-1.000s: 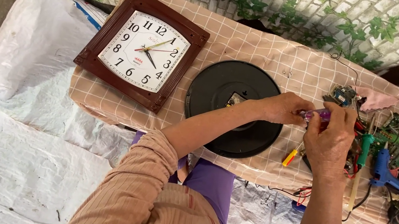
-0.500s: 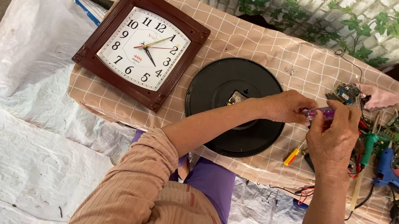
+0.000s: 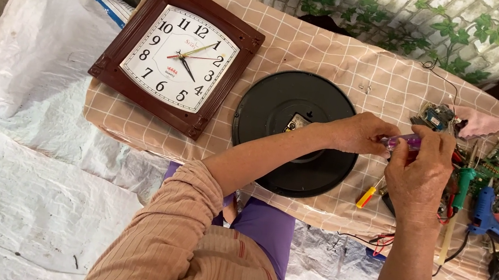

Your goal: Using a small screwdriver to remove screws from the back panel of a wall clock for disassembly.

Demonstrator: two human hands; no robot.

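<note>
Hands meet above the worktop (image 3: 339, 55): our left hand (image 3: 360, 133) and right hand (image 3: 419, 175) both pinch a small purple tool (image 3: 403, 141), just beside the black round clock back (image 3: 281, 99); next, we judge, steady alignment.

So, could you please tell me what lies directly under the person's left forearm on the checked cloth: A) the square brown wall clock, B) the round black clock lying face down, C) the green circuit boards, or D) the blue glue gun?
B: the left forearm crosses over the round black clock, whose back faces up, while both hands, left hand and right hand, hold a small purple tool beyond its rim.
</note>
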